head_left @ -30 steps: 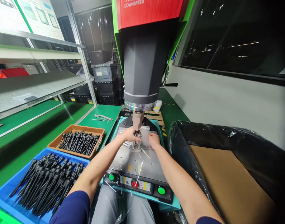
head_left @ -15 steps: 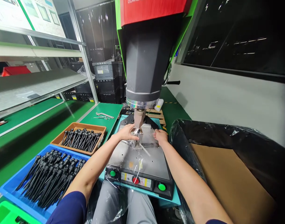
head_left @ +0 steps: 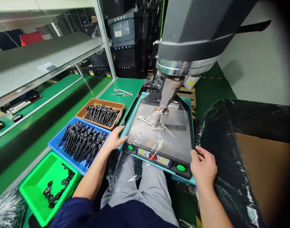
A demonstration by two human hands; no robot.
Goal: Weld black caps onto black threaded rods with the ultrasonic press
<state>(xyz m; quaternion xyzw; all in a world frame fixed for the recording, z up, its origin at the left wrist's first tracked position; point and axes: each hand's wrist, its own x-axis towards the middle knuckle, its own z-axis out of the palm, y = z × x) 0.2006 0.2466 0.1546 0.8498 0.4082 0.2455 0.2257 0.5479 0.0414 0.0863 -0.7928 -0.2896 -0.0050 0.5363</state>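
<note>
My left hand [head_left: 115, 138] is by the left front corner of the machine base, close to the left green button [head_left: 130, 147]. Its thumb and fingers are apart with nothing between them. At the right edge of the base, my right hand [head_left: 204, 164] is closed, fingers curled against the thumb; something dark shows between them, too small to make out. The press's metal horn [head_left: 168, 91] points down at the small metal fixture [head_left: 157, 122] on the steel plate [head_left: 147, 137]. A small dark part [head_left: 163, 110] sits at the horn's tip.
To my left are a brown tray [head_left: 121, 117] and a blue tray [head_left: 54, 144] of black stemmed parts, and a green bin [head_left: 35, 190] with small black pieces. A box lined with black plastic [head_left: 213, 117] stands at right. Wrenches [head_left: 123, 92] lie on the green bench.
Both hands have left the fixture and come back toward me, the left to the front left corner, the right to the right edge. The view has tilted down and turned left.
</note>
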